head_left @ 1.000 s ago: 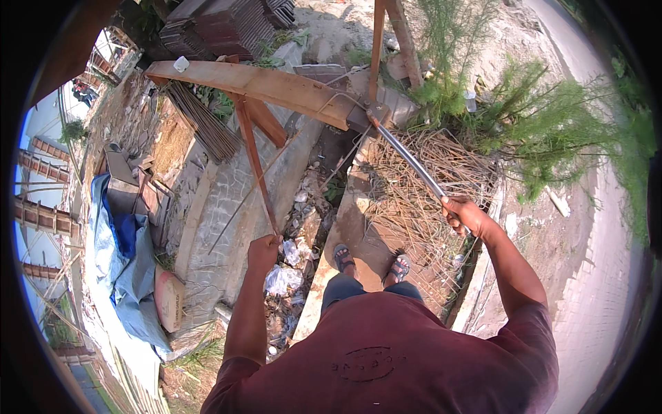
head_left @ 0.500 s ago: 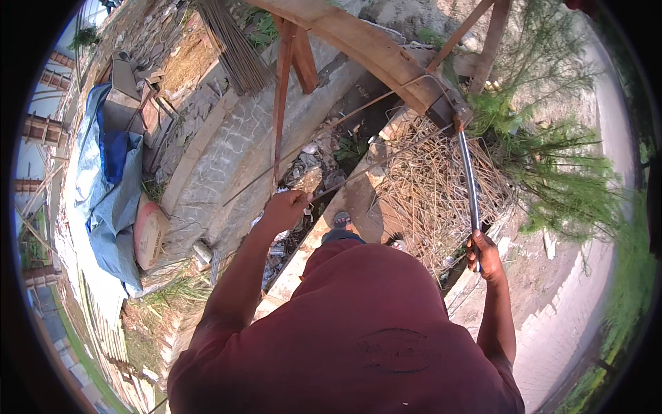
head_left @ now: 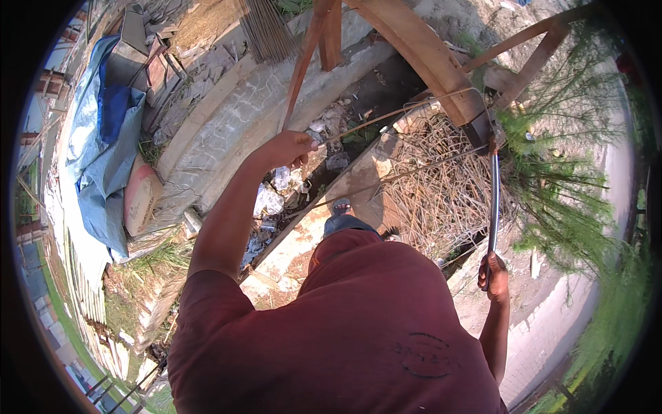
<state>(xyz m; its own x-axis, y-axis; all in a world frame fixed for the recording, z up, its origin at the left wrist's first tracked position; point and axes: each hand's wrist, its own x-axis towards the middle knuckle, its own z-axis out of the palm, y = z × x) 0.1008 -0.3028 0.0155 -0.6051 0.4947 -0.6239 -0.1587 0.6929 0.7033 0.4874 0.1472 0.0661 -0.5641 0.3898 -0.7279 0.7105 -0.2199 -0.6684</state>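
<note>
My left hand (head_left: 289,149) is closed around the upper length of a thin bent metal rod (head_left: 389,119), arm stretched out to the left. This rod runs to the end of a wooden beam (head_left: 447,77) and turns a corner there. A lower length of rod (head_left: 386,181) slants below it, its near end not in a hand. My right hand (head_left: 494,274) grips the lower end of a long metal lever bar (head_left: 494,200). The lever's upper end meets the rod at a dark metal block (head_left: 477,131) on the beam's end.
Below the beam lies a heap of bent rods (head_left: 441,190). A rubble-filled ditch (head_left: 338,138) runs beside a concrete ledge (head_left: 227,138). Straight rods (head_left: 265,31) are bundled at the back. A blue tarp (head_left: 96,186) and a sack (head_left: 143,196) are left; green branches (head_left: 552,186) right.
My left hand has moved up and away from the lower rod length to the upper one. My right hand stays on the lever. The whole view has shifted a little.
</note>
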